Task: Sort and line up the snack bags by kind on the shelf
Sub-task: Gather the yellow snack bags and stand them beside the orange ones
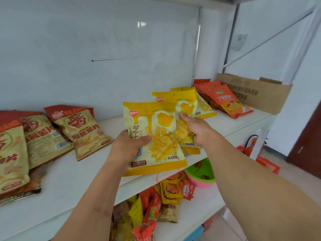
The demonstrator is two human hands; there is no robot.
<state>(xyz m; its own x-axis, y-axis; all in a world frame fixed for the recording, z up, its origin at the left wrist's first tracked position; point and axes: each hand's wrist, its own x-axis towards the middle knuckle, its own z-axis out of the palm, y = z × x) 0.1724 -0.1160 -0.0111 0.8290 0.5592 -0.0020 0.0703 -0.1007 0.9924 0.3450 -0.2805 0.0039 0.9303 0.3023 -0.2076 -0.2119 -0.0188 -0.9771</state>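
Observation:
My left hand grips a yellow fries bag by its left edge and holds it upright over the front of the white shelf. My right hand holds a second yellow fries bag just behind it. A third yellow bag lies on the shelf further right. Red and beige chip bags lie in a row at the left. Orange bags lean in a stack at the far right.
A cardboard box stands at the shelf's right end. On the lower shelf lies a heap of mixed snack bags and a green and pink bowl. A fire extinguisher and a red box sit on the floor at right.

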